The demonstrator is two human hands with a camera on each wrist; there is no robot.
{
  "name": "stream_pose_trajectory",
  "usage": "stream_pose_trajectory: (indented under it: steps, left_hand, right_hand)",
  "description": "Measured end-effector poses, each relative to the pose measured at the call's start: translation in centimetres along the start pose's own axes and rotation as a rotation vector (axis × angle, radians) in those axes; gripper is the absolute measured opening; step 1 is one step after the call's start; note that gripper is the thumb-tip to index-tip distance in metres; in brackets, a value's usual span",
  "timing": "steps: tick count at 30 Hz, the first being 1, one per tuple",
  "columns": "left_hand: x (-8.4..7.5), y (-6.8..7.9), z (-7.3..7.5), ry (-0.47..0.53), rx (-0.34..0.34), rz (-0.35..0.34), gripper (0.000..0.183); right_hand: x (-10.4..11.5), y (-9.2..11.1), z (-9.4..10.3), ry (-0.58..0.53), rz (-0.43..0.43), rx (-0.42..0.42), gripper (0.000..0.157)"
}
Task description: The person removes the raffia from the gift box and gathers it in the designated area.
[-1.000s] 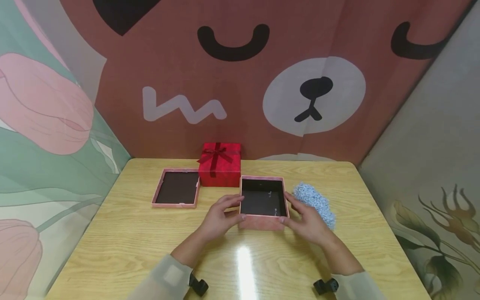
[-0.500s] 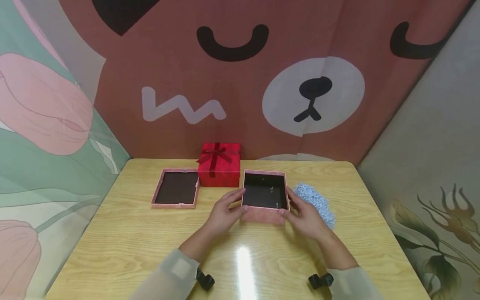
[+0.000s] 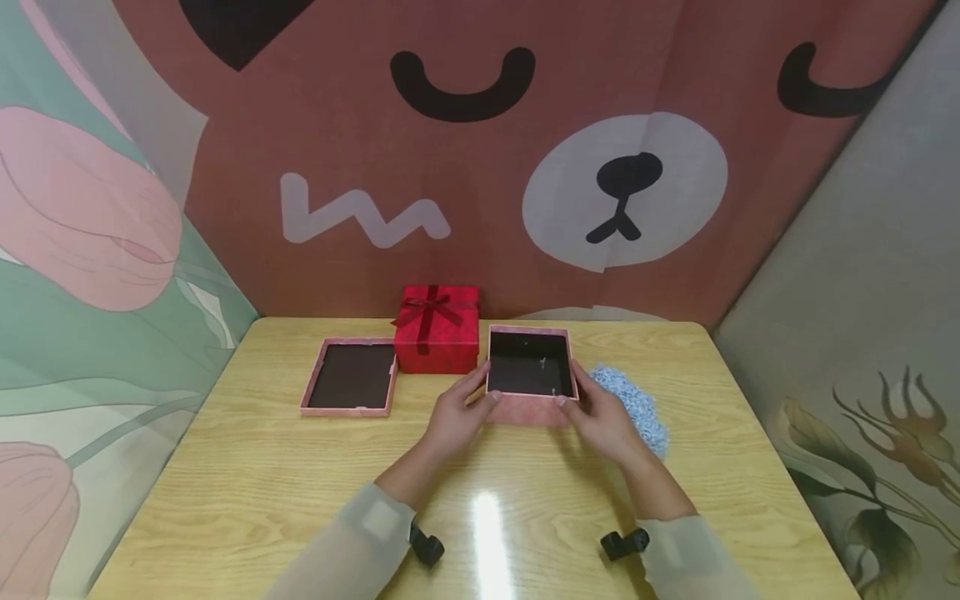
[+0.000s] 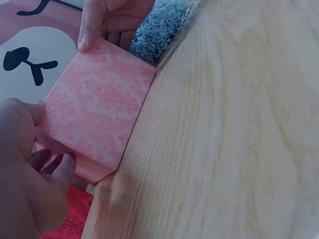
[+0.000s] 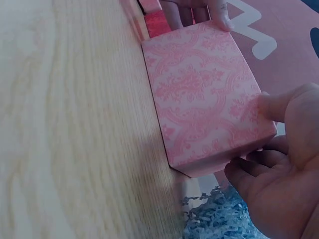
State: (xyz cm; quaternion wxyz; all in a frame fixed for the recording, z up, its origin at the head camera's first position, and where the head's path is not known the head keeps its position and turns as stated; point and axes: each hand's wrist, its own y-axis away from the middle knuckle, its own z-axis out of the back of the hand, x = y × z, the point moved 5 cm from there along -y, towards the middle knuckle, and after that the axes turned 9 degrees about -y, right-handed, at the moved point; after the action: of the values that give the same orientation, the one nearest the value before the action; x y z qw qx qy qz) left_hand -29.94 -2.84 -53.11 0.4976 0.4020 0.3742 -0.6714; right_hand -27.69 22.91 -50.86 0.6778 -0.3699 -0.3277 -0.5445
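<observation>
A pink patterned gift box (image 3: 528, 410), open at the top with a dark inside, sits on the table between my two hands. My left hand (image 3: 456, 418) grips its near left corner, thumb on the front wall and fingers along the side. The near right corner is held the same way by my right hand (image 3: 603, 417). Small pale marks show inside the box. In the left wrist view, the box's front wall (image 4: 97, 97) faces the camera, and its lower edge appears to meet the tabletop. The right wrist view shows that patterned wall (image 5: 204, 94) with both thumbs on it.
A red gift box (image 3: 437, 329) with a dark ribbon bow stands just left of the pink box. Left of it lies a shallow pink lid (image 3: 352, 377), dark side up. Blue shredded paper (image 3: 633, 408) lies beside my right hand. A printed cloth (image 3: 480, 208) hangs behind the table.
Both hands have moved the pink box away from me toward the table's back edge, slightly to the right at first. The red box, lid and blue paper have stayed put.
</observation>
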Motion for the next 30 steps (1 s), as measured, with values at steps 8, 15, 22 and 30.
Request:
stream_pose_trajectory:
  steps: [8,15,22,30]
  left_hand:
    - [-0.1,-1.5,-0.4,0.064,-0.086,-0.035,0.059]
    - [-0.3,-3.1,-0.8,0.109,-0.108,-0.03,0.058]
    - [-0.7,-4.8,-1.0,0.05,-0.123,-0.013,0.058]
    - [-1.4,-5.8,-2.0,-0.094,-0.113,0.061,0.059]
  right_hand:
    - [-0.1,-1.5,-0.1,-0.026,-0.063,-0.036,0.072]
    - [-0.4,-3.1,-0.2,-0.075,-0.098,-0.068,0.071]
    - [-0.9,-4.5,-0.1,-0.095,-0.161,-0.099,0.071]
    - [-0.9,-5.8,0.1,-0.09,-0.193,-0.167,0.065]
